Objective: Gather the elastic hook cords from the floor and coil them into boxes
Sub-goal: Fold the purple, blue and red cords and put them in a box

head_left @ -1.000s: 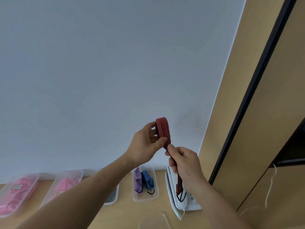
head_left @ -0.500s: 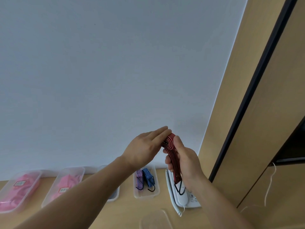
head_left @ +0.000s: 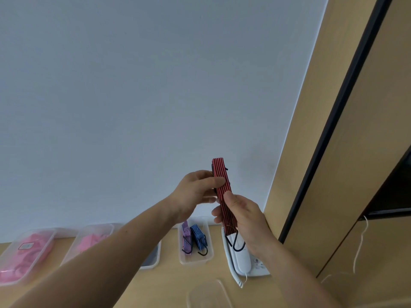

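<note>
The left forearm hid most of one clear box [head_left: 153,262]. The pink contents of the far-left box [head_left: 15,282] were too blurred to name. The red striped cord [head_left: 222,190] was in the air above the wooden table [head_left: 175,285], folded into a flat band. Its long axis stood almost upright, a little tilted, with a black hook [head_left: 236,244] hanging at the lower end. The left hand [head_left: 195,194] pinched the upper part between thumb and fingers. The right hand [head_left: 242,216] was curled around the lower part, just above the hook. Below them, an open box [head_left: 195,262] held a purple and a blue cord.
</note>
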Demonstrator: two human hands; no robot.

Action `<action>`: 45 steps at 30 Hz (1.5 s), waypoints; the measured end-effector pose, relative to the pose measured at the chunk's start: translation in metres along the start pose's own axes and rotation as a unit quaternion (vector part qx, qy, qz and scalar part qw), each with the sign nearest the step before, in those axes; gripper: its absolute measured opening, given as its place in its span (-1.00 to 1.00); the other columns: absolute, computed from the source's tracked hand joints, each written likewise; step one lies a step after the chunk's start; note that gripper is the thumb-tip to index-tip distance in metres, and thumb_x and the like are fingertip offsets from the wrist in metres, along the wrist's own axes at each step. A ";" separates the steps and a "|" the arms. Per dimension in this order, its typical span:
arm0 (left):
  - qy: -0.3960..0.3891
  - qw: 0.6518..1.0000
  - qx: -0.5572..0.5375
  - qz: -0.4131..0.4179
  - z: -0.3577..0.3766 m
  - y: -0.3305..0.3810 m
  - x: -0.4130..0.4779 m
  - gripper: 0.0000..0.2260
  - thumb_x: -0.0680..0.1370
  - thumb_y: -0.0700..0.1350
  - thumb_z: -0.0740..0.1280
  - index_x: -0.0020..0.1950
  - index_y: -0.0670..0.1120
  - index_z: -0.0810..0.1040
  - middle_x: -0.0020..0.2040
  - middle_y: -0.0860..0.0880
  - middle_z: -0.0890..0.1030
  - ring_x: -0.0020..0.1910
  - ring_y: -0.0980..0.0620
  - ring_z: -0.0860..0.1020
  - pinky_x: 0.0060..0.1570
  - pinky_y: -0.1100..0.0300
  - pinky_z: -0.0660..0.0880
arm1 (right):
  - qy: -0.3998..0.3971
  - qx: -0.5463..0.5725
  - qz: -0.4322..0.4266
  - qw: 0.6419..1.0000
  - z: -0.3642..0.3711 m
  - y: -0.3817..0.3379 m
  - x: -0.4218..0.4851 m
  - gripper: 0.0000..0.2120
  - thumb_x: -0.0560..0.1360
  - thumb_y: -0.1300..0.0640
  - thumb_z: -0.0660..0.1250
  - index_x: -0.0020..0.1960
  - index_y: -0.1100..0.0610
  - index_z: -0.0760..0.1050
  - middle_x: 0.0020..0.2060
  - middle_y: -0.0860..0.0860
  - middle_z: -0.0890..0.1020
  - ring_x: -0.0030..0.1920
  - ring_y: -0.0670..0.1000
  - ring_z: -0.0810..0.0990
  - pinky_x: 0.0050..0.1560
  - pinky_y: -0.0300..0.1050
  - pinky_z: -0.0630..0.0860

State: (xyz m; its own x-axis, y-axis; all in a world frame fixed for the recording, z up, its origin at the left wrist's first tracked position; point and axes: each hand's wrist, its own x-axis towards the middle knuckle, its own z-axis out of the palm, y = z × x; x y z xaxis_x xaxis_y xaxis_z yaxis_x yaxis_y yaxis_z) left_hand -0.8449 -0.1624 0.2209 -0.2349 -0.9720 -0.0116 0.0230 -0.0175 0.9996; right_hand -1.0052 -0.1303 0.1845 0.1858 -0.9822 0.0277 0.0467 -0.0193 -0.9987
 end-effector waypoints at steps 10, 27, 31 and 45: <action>0.037 0.980 0.150 0.123 0.000 -0.010 0.002 -0.60 0.49 -0.17 0.48 0.25 0.09 0.45 0.11 0.05 0.66 -0.14 0.07 0.70 -0.14 0.27 0.58 | -0.023 -0.055 0.039 0.997 -0.009 0.004 0.001 -0.87 0.60 0.14 0.28 0.12 0.11 0.55 -0.20 0.16 0.72 -0.35 0.10 0.65 -0.28 -0.10 0.50; 0.060 0.676 0.568 0.467 -0.007 -0.030 -0.001 -0.60 0.46 -0.30 0.49 0.28 -0.19 0.57 0.31 -0.18 0.58 0.18 -0.23 0.62 0.05 -0.04 0.62 | -0.037 0.218 0.118 0.968 -0.007 -0.009 0.008 -0.48 0.59 -0.15 0.17 0.05 0.28 0.65 -0.08 0.28 0.65 -0.20 0.14 0.65 -0.35 -0.15 0.42; 0.044 0.680 0.581 0.446 -0.007 -0.033 0.001 -0.56 0.46 -0.34 0.47 0.33 -0.18 0.56 0.37 -0.17 0.53 0.29 -0.26 0.54 0.12 -0.06 0.60 | -0.021 0.271 0.114 0.956 -0.004 -0.008 0.009 -0.58 0.46 -0.02 0.36 0.13 0.30 0.57 -0.12 0.24 0.66 -0.19 0.17 0.65 -0.42 -0.21 0.49; 0.051 0.996 0.020 -0.076 -0.036 -0.031 -0.003 -0.78 0.56 -0.11 0.42 0.06 -0.26 0.58 -0.17 -0.17 0.72 -0.29 -0.09 0.69 -0.29 0.13 0.59 | 0.027 -0.284 -0.060 0.956 0.023 0.015 0.020 -0.55 0.48 0.04 0.42 0.35 -0.14 0.44 0.04 -0.12 0.67 0.02 -0.09 0.64 0.11 -0.09 0.57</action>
State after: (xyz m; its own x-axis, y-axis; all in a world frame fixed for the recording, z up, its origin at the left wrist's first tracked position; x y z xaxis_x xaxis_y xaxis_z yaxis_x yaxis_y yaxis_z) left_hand -0.8096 -0.1674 0.1892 -0.1337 -0.9776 -0.1625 -0.0445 -0.1579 0.9864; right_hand -0.9786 -0.1456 0.1710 0.1617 -0.9743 0.1566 -0.4799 -0.2163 -0.8503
